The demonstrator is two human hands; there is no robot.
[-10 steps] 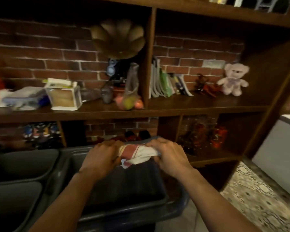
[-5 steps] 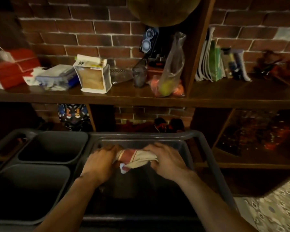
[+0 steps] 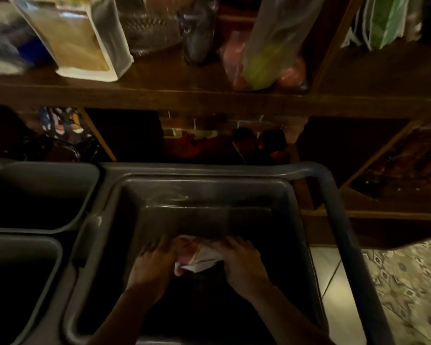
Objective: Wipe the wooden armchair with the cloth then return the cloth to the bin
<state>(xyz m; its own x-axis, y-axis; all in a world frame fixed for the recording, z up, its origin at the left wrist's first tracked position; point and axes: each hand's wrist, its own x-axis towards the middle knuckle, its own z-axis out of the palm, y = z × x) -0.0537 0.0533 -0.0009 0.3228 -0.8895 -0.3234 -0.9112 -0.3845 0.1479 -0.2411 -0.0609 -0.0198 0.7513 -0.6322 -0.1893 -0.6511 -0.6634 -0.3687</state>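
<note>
Closest in: left hand (image 3: pixel 152 266) and right hand (image 3: pixel 244 263) reaching down inside the grey bin (image 3: pixel 330 195), both clasping the bunched red-and-white cloth (image 3: pixel 200 256) between them, low in the dark interior (contact with the bottom impossible to tell). Beside it on the left, two smaller grey tubs (image 3: pixel 84 195). Beyond, a wooden shelf (image 3: pixel 159 95) crowded with a carton (image 3: pixel 81 43) and bagged fruit (image 3: pixel 269 56). Likely risk: cloth snagging on withdrawing fingers and lifting back out.

Bunched red-and-white cloth (image 3: pixel 197 256), held low inside the deep dark grey bin (image 3: pixel 204 192), between both hands
</note>
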